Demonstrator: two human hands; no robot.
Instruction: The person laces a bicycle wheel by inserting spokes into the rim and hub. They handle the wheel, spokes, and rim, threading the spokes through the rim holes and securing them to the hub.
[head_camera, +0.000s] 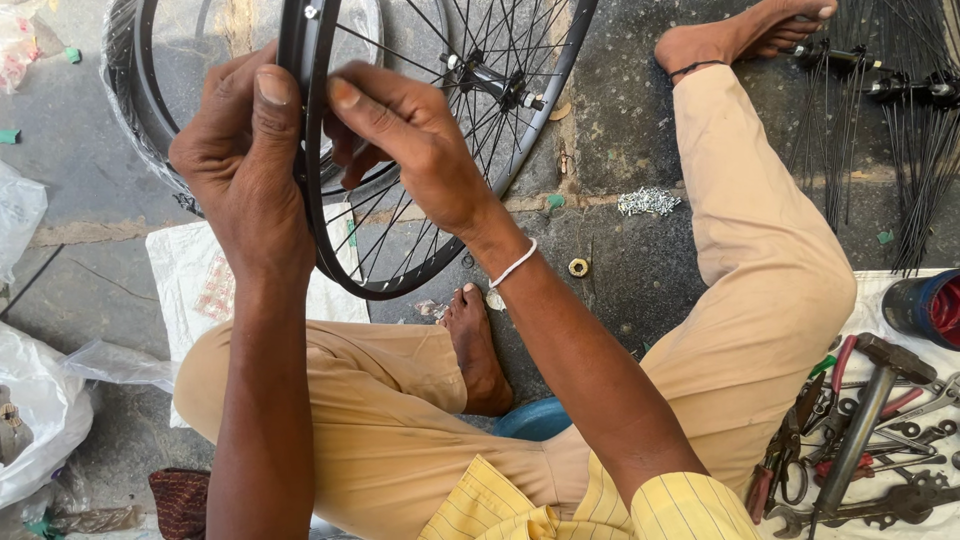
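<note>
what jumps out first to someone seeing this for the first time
The black spoked bicycle wheel rim at top centre, gripped on its edge by the left hand and right hand. Below it, the person sits on the ground in tan trousers. At the lower right, a hammer and pliers lie on a white cloth, with loose black spokes above.

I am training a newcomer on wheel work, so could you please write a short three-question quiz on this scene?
1. True or false: both hands grip the wheel rim.
2. Which tool lies on the cloth at the person's right: A) hammer B) saw C) paintbrush?
3. What small pile lies on the ground beside the outstretched leg?

Key:
1. True: the left hand and the right hand pinch it from either side.
2. A.
3. Small silvery metal parts.
</note>
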